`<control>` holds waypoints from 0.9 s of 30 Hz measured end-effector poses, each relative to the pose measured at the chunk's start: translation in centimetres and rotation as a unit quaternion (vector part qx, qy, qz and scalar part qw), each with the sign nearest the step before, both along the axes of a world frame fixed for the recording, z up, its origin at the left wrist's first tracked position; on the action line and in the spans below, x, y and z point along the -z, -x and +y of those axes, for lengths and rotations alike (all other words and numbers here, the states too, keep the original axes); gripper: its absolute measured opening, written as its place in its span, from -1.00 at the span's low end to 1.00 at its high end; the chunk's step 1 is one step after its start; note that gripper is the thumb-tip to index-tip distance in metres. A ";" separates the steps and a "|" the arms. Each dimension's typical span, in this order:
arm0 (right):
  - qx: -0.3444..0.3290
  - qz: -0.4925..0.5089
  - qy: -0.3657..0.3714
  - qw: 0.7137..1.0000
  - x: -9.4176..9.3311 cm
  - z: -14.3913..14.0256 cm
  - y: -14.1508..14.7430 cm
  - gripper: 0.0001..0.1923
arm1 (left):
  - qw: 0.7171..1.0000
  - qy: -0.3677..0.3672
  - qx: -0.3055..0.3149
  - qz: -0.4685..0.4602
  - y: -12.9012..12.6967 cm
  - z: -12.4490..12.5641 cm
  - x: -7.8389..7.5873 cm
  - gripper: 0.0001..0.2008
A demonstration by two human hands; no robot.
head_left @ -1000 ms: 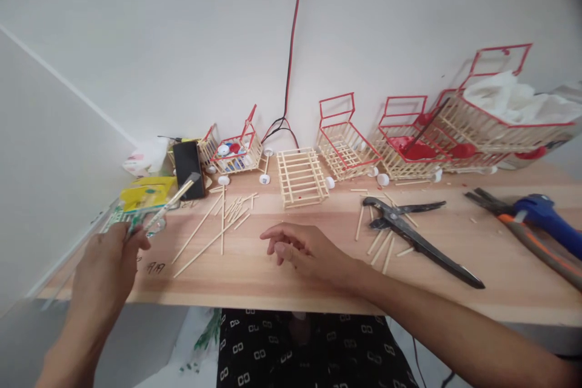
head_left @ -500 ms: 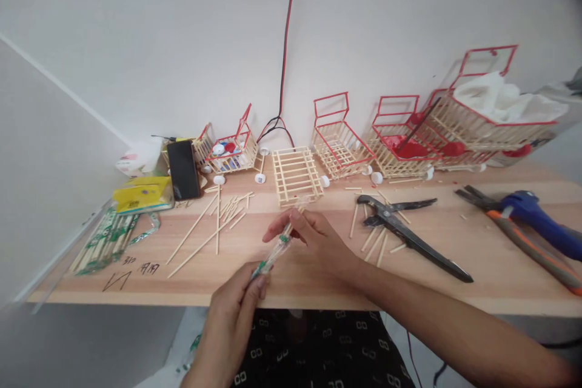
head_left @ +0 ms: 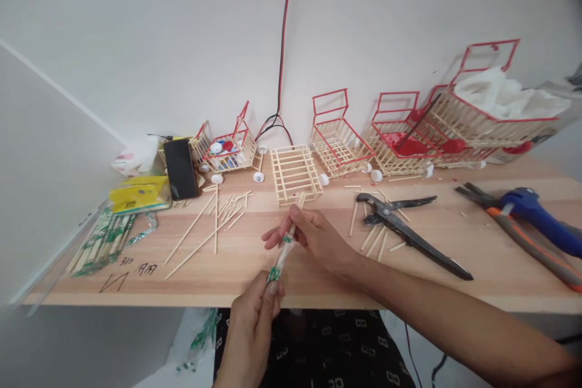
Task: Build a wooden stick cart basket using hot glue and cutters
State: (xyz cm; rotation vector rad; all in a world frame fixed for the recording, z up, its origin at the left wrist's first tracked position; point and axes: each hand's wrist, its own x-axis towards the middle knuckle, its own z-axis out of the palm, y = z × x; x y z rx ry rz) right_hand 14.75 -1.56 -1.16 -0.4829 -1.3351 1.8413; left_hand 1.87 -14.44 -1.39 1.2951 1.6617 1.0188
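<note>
Between my hands, over the front of the table, stretches a clear plastic chopstick wrapper (head_left: 282, 254) with green print. My left hand (head_left: 255, 315) is closed around its lower end. With thumb and fingers, my right hand (head_left: 313, 236) pinches the pale wooden chopsticks (head_left: 300, 201) where they stick out of the wrapper's upper end. Just beyond the right hand lies a flat wooden stick frame (head_left: 296, 174). Loose sticks (head_left: 204, 242) are scattered to the left of my hands. On the right, black-handled cutters (head_left: 400, 227) rest over several short sticks.
Wrapped chopsticks (head_left: 97, 242), a yellow packet (head_left: 139, 194) and a phone (head_left: 180, 168) are at left. Small stick carts (head_left: 339, 148) with red trim line the wall. Blue-and-orange pliers (head_left: 522, 206) lie at right. Used wrappers (head_left: 200, 339) are below the table edge.
My left hand has moved right and slightly down with the wrapper's lower end. More of the chopsticks shows above my right hand, and the wrapper is more upright.
</note>
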 end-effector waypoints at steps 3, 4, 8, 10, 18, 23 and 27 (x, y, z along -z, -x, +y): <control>-0.028 -0.027 0.000 0.999 0.4 -0.7 0.3 -0.42 | 1.000 -0.014 -0.005 0.003 0.1 0.2 0.5 -0.55; -0.047 -0.034 0.000 0.998 0.6 -1.0 0.5 -0.39 | 1.000 -0.019 -0.007 0.002 0.1 0.3 0.6 -0.55; -0.093 -0.053 -0.009 0.994 0.5 -1.4 0.6 -0.34 | 0.999 -0.029 0.000 -0.014 0.7 0.9 0.9 -0.54; -0.085 -0.068 -0.032 0.994 0.1 -0.9 0.3 -0.42 | 0.999 -0.018 0.010 -0.024 1.1 1.1 0.6 -0.54; 0.126 -0.136 -0.133 0.974 -0.5 1.4 -1.2 -0.52 | 0.999 0.041 0.027 -0.014 3.4 -0.2 -0.3 -0.57; 0.185 -0.068 -0.059 0.979 -0.3 2.2 -1.9 -0.59 | 0.995 0.084 0.056 -0.013 6.0 -2.1 0.8 -0.56; 0.299 0.049 -0.008 0.953 -1.7 4.0 -3.1 -0.65 | 0.981 0.037 -0.175 -0.070 9.9 -3.6 0.4 -0.56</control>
